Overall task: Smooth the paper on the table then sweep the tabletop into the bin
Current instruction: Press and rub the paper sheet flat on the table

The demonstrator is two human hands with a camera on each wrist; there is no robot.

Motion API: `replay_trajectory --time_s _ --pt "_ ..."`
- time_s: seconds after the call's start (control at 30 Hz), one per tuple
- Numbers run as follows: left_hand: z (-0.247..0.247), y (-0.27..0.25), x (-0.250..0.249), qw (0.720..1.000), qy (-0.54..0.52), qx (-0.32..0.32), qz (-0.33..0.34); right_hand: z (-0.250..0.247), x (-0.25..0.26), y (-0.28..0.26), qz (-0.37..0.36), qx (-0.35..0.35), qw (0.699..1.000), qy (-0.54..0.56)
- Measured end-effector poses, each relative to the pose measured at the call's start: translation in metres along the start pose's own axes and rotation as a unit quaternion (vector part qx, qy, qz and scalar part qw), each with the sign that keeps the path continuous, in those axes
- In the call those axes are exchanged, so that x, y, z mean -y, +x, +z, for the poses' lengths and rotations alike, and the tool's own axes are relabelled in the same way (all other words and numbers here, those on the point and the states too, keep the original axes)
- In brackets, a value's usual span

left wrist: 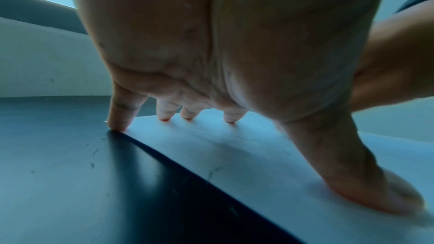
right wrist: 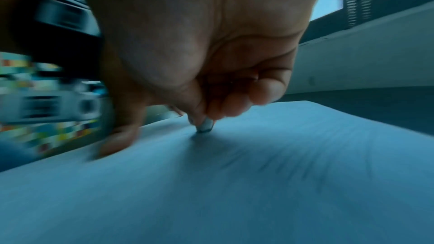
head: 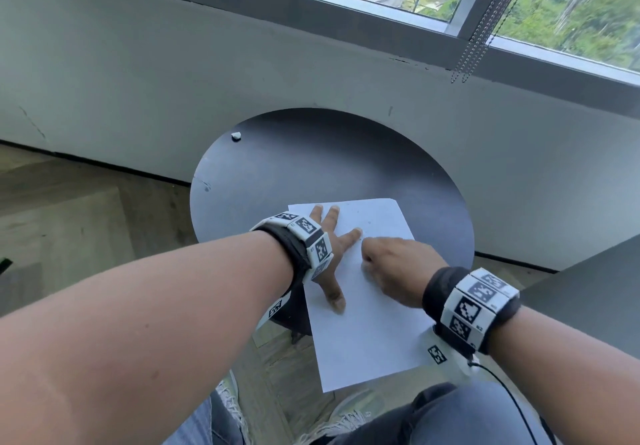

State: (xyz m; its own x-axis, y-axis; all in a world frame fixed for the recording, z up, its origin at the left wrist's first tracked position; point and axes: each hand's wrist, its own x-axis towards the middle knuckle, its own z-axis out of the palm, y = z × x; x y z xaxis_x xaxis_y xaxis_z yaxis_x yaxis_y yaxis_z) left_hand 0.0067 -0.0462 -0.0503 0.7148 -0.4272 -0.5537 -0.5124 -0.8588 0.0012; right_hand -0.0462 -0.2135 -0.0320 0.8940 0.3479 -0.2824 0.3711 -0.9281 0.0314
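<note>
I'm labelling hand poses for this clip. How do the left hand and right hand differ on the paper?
The left hand is spread, its straight fingers pressing the paper; the right hand has curled fingers, apparently pinching something small against the sheet. Both touch the paper.

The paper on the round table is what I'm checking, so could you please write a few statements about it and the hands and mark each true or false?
1. The left hand lies spread on the paper with straight fingers. True.
2. The paper lies wholly on the table. False: its near end overhangs the table's edge.
3. The right hand has its fingers curled, with a fingertip down on the paper. True.
4. A small white scrap sits on the paper. False: it lies on the bare dark tabletop, near the far left rim.
5. A bin stands beside the table. False: no bin shows in any view.
</note>
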Motion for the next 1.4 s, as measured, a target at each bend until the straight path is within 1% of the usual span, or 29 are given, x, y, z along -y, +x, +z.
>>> replay_trajectory --time_s 0.03,0.1,0.2,0.3,0.43,0.5,0.57,0.73,0.9,1.0,1.07,1.1,1.2,1.27,1.4 --pt "-0.001 0.000 0.000 1.000 -0.001 0.000 0.001 0.000 -0.005 0.010 0.028 -0.007 0.999 0.017" --pt "-0.001 -0.001 0.002 1.000 0.000 -0.001 0.003 0.000 -0.011 0.028 0.057 -0.020 0.998 0.026" --pt "-0.001 -0.003 0.002 1.000 0.002 -0.010 0.005 0.002 -0.012 0.033 0.052 -0.032 0.998 0.017" --pt "-0.001 -0.003 0.003 1.000 -0.001 -0.008 0.004 0.004 -0.006 0.009 -0.003 -0.027 1.000 0.015" --pt "-0.002 -0.004 0.002 1.000 0.007 -0.005 -0.004 0.010 0.005 -0.033 -0.109 0.012 0.994 -0.002" --pt "-0.002 -0.004 0.001 1.000 0.007 -0.003 -0.005 0.011 0.007 -0.039 -0.119 0.018 0.993 -0.007" --pt "-0.003 -0.004 0.001 1.000 0.005 0.000 -0.005 0.008 0.006 -0.030 -0.092 0.011 0.996 -0.007" --pt "-0.001 -0.002 0.004 1.000 0.004 -0.006 -0.001 -0.002 -0.019 0.022 0.034 -0.008 0.999 0.028" --pt "-0.009 0.003 0.017 1.000 -0.001 -0.017 0.002 0.002 -0.028 0.045 0.068 -0.026 0.997 0.037" --pt "-0.013 0.000 0.016 0.998 0.031 -0.056 0.027 0.006 -0.026 0.046 0.071 -0.058 0.995 0.034" --pt "-0.011 -0.003 0.012 0.995 0.049 -0.072 0.057 0.008 -0.026 0.046 0.068 -0.067 0.995 0.027" --pt "-0.008 -0.004 0.010 0.995 0.043 -0.067 0.065 0.009 -0.026 0.045 0.064 -0.068 0.995 0.025" --pt "0.004 -0.005 0.009 0.997 0.003 -0.046 0.062 0.006 -0.023 0.044 0.046 -0.066 0.997 0.008" --pt "0.010 -0.006 0.009 0.997 -0.001 -0.050 0.063 0.003 -0.019 0.039 0.029 -0.053 0.998 -0.009" --pt "0.014 -0.008 0.008 0.996 0.001 -0.056 0.068 0.000 -0.003 0.011 -0.053 -0.015 0.998 -0.027"
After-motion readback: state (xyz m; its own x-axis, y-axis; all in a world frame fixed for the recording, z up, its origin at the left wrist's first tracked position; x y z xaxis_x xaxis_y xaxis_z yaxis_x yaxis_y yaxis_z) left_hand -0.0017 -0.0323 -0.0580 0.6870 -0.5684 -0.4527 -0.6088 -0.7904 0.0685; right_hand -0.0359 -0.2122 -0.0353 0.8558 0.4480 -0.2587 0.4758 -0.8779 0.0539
